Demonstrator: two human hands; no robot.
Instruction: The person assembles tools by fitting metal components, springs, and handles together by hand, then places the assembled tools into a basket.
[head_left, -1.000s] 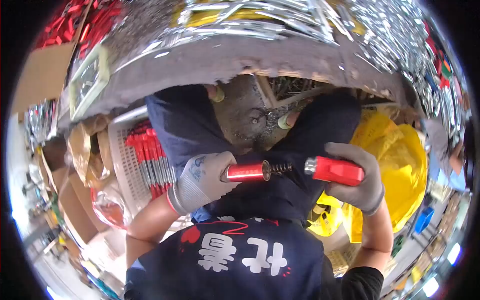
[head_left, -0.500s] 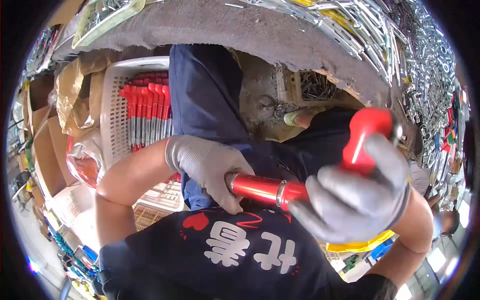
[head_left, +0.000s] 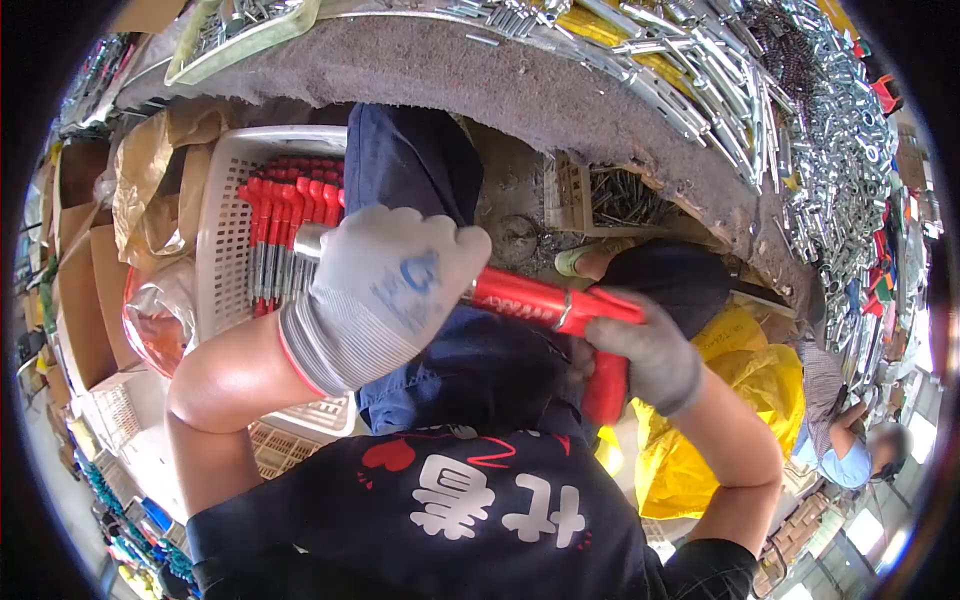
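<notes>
A red tube-shaped tool with a bent, pistol-like handle lies slanted across my lap, held in both hands. My left hand, in a pale knit glove with blue marks, is closed around its metal left section. A silver end sticks out past this fist. At the other end, my right hand, also gloved, grips the red body where the handle bends down. Its fingertips are partly hidden behind the tool. Pale lettering shows on the red barrel.
A white plastic basket at the left holds several similar red tools. Ahead, the worn bench edge carries metal rods and heaps of metal parts. Yellow plastic lies right; another person sits beyond.
My left hand has moved up and turned its back to the camera, at the metal end. My right hand has come lower and nearer; the handle has swung from pointing up to pointing down.
</notes>
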